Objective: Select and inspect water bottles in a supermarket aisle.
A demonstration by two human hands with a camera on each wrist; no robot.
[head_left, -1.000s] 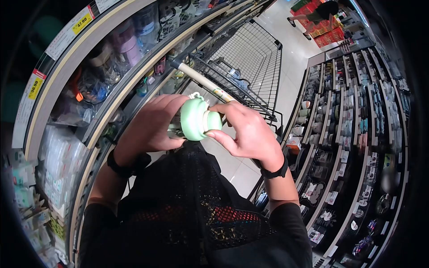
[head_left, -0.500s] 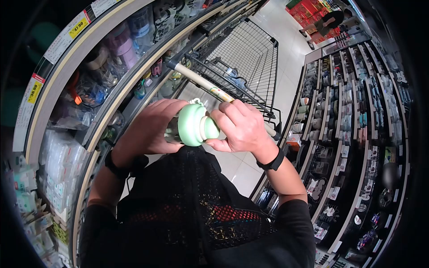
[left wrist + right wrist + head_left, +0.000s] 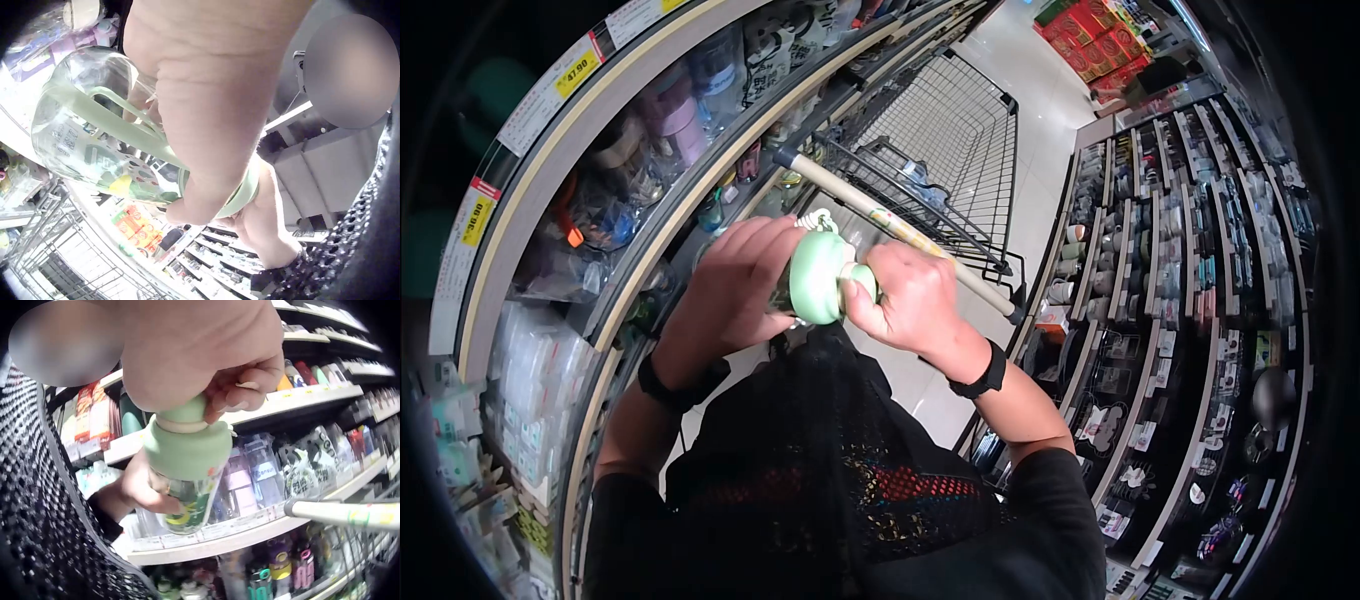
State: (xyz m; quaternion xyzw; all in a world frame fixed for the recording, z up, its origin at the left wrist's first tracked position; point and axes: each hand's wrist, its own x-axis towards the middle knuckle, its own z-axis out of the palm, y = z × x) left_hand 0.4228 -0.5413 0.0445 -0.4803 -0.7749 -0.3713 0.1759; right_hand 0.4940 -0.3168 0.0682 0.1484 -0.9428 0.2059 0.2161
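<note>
A clear water bottle (image 3: pixel 187 456) with a pale green lid is held in front of the person's body, tipped on its side in the head view. The left hand (image 3: pixel 735 285) wraps round its see-through body. The right hand (image 3: pixel 915 300) grips the small green cap (image 3: pixel 861 282), its fingers curled and its thumb lying against the cap. In the left wrist view, a pale green strap (image 3: pixel 109 125) runs along the bottle, and a printed pattern shows on the clear wall. A small ringed loop (image 3: pixel 818 219) sticks out by the lid's far edge.
A wire shopping cart (image 3: pixel 945 140) stands just beyond the hands, its pale handle (image 3: pixel 850 195) near the right knuckles. Shelves of bottles with price labels (image 3: pixel 575 70) curve along the left. More stocked shelves (image 3: pixel 1145 350) line the right side. Another person (image 3: pixel 1155 80) is at the far end.
The right hand has shifted its hold on the cap, its fingers curling in and its thumb coming onto the cap. Both hands and the bottle moved slightly left. The far person moved.
</note>
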